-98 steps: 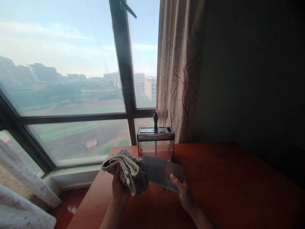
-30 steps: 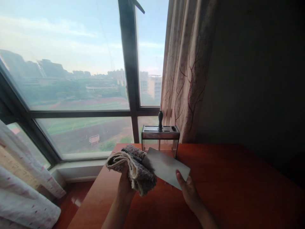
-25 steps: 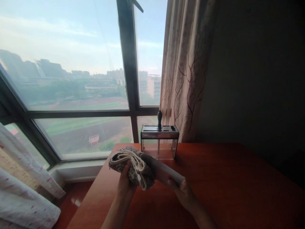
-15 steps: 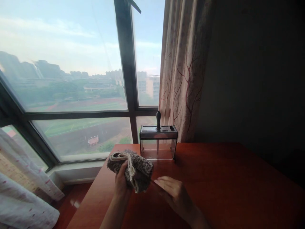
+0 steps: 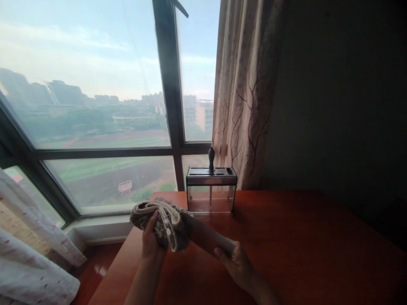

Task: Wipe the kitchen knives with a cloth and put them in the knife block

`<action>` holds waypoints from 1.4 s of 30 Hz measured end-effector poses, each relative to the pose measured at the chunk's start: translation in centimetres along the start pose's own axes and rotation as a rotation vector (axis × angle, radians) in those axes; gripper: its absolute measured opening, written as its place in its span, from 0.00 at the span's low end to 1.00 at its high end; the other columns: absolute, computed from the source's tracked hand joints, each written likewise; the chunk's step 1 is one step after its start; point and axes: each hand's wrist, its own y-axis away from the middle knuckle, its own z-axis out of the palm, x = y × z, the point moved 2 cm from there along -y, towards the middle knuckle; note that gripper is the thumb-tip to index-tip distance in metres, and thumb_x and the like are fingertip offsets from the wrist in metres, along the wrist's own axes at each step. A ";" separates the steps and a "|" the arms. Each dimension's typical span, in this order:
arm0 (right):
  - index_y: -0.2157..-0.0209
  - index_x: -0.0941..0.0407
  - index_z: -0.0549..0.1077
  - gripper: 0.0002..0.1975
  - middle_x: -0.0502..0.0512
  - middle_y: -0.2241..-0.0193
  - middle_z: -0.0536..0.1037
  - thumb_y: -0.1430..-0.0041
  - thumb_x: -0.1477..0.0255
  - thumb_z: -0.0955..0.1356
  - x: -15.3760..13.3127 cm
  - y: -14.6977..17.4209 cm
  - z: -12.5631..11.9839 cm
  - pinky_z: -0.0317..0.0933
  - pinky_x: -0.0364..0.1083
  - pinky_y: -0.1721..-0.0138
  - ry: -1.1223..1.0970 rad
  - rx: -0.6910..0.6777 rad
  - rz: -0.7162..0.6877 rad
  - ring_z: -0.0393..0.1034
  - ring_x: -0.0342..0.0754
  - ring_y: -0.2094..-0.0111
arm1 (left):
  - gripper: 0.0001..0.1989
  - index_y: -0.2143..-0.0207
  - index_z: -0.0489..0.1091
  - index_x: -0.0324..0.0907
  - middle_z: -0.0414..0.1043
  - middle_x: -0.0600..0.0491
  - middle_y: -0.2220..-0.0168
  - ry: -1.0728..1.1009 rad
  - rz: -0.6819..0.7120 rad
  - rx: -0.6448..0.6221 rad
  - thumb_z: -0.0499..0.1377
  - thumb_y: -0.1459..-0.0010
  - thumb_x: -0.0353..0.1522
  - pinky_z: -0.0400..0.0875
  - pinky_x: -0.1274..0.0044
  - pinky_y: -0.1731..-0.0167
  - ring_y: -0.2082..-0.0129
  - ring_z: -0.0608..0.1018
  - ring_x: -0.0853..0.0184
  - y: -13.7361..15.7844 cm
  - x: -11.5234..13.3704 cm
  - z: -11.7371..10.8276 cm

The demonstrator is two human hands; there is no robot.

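Note:
My left hand [image 5: 151, 237] is closed around a folded, fluffy grey-brown towel [image 5: 168, 224] with pale edges, its thumb on top. My right hand [image 5: 238, 262] is closed on a kitchen knife [image 5: 211, 237] with a broad grey blade; the handle is mostly hidden in the fingers. The blade's far end meets the right side of the towel, and its tip is out of sight there. Beyond the hands, a clear-walled knife block [image 5: 211, 180] stands upright on the table. One dark knife handle [image 5: 211, 159] sticks up from its slotted top.
The reddish-brown wooden table [image 5: 286, 237] stretches to the right under both forearms. Behind it are a large window [image 5: 95, 106] with dark frames and a patterned curtain [image 5: 244, 97]. Another pale curtain [image 5: 28, 262] hangs at the lower left. A dark wall fills the right side.
The towel and my left hand have shifted slightly left. The knife blade has turned so its broad side shows, reaching from my right hand to the towel.

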 end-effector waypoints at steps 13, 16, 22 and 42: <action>0.56 0.53 0.74 0.15 0.57 0.64 0.79 0.34 0.66 0.58 -2.2 -0.4 -0.1 0.65 0.47 0.60 0.196 -0.074 -0.322 0.73 0.51 0.63 | 0.13 0.56 0.73 0.38 0.79 0.52 0.73 -0.028 -0.124 0.043 0.55 0.43 0.27 0.75 0.72 0.59 0.68 0.81 0.63 0.7 -2.0 0.2; 0.59 0.54 0.75 0.13 0.56 0.66 0.79 0.34 0.68 0.59 -1.9 -0.4 0.0 0.64 0.46 0.62 0.201 -0.053 -0.296 0.73 0.50 0.65 | 0.13 0.57 0.74 0.38 0.79 0.51 0.73 -0.050 -0.201 0.037 0.56 0.44 0.29 0.75 0.70 0.58 0.68 0.81 0.61 1.5 -3.1 0.3; 0.60 0.53 0.74 0.11 0.55 0.67 0.79 0.35 0.70 0.61 -1.9 -0.4 -0.4 0.63 0.46 0.63 0.250 -0.066 -0.269 0.72 0.50 0.66 | 0.09 0.64 0.75 0.37 0.80 0.49 0.71 -0.007 -0.325 -0.015 0.56 0.43 0.30 0.75 0.69 0.58 0.69 0.81 0.62 2.4 -4.7 0.4; 0.67 0.59 0.75 0.19 0.56 0.72 0.78 0.44 0.55 0.68 1.6 0.6 -0.1 0.64 0.47 0.68 -0.115 0.195 0.217 0.72 0.52 0.70 | 0.12 0.58 0.74 0.40 0.79 0.54 0.73 0.136 -0.051 0.019 0.56 0.45 0.31 0.74 0.72 0.57 0.73 0.79 0.66 0.0 -0.1 -1.2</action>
